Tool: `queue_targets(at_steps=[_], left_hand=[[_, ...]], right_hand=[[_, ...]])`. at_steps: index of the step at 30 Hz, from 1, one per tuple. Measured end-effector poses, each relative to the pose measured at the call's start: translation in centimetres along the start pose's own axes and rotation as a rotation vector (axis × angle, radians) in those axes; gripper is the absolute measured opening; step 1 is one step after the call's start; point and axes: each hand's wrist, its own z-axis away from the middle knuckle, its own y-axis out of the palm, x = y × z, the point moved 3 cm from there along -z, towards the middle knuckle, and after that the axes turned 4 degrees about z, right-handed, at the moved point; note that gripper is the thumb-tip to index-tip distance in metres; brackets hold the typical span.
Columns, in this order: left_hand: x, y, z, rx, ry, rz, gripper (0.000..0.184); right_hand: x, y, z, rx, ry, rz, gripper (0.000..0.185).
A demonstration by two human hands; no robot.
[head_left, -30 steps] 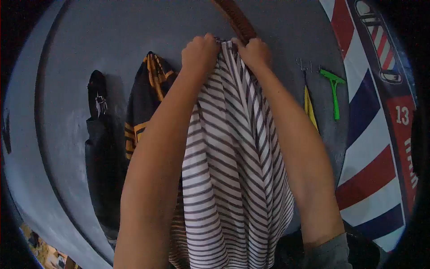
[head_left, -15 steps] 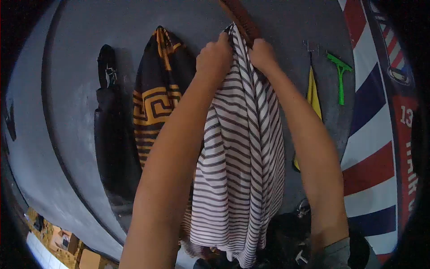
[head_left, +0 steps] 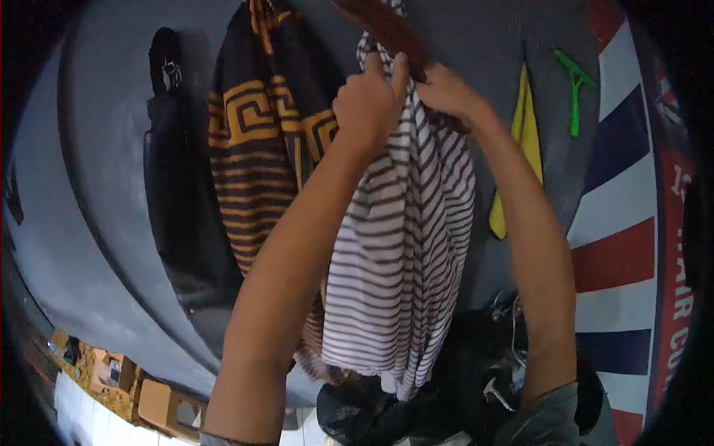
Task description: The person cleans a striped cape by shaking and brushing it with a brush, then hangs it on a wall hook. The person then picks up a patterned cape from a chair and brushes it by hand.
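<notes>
A white cloth with dark stripes (head_left: pixel 372 260) hangs in folds against the grey wall, its gathered top beside a brown strap (head_left: pixel 383 28). My left hand (head_left: pixel 370 104) is at the upper left of the cloth, its fingers closed round the fabric, with a finger or two pointing up. On the right side of the gathered fabric, just under the strap, my right hand (head_left: pixel 450 95) is closed; its fingertips are partly hidden. Left of my hands hangs a black and gold patterned cloth (head_left: pixel 253 163).
Far left hangs a black item (head_left: pixel 182 178) with a buckle. Right are a yellow cloth (head_left: pixel 526 126), a green squeegee (head_left: pixel 574 93) and a striped banner (head_left: pixel 617 260). Black items (head_left: pixel 446 394) lie below; cardboard boxes (head_left: pixel 160 401) stand at lower left.
The view has tilted down, showing more floor. The striped cloth's gathered top now rises above my hands beside the strap, and my hands sit lower on the fabric.
</notes>
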Motion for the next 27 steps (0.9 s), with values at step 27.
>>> queue_targets(at_steps=[27], left_hand=[[4.6, 5.6, 24.8, 0.645, -0.192, 0.065, 0.061]], right_hand=[[0.1, 10.1, 19.7, -0.216, 0.233, -0.045, 0.069]])
